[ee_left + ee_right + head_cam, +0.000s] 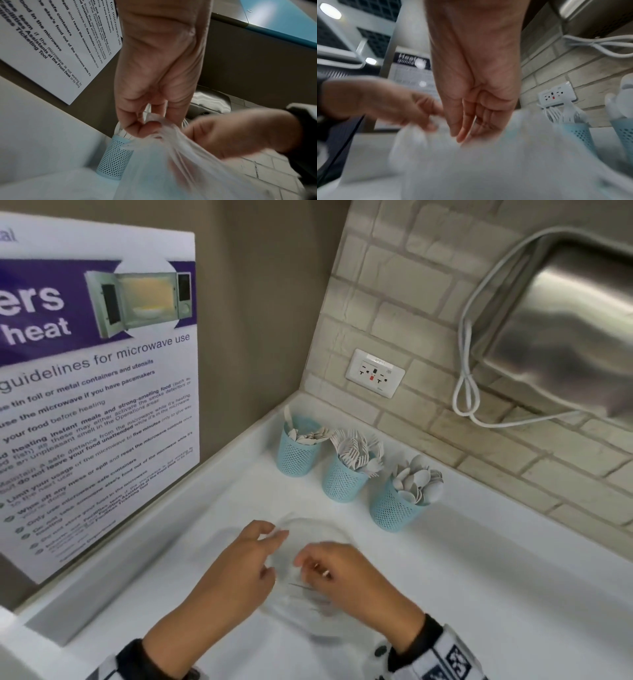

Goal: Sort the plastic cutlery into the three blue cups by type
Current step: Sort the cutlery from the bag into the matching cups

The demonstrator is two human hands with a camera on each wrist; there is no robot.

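Three blue mesh cups stand in a row at the back of the white counter: the left cup (pixel 296 455) holds knives, the middle cup (pixel 342 482) forks, the right cup (pixel 390 511) spoons. In front of them lies a clear plastic bag (pixel 308 607), blurred, and I cannot make out what is in it. My left hand (pixel 277 534) pinches the bag's upper edge between thumb and fingers (pixel 145 125). My right hand (pixel 303 561) is over the bag's middle, its thumb and fingertips (pixel 460 136) meeting on the film. The bag (pixel 171 169) hangs below the pinch.
A microwave guideline poster (pixel 96 392) leans on the left wall. On the tiled back wall are a power socket (pixel 375 373) and, to the right, a steel dispenser (pixel 561 337) with a looped white cable (pixel 466 392). White counter (pixel 496 594) extends to the right.
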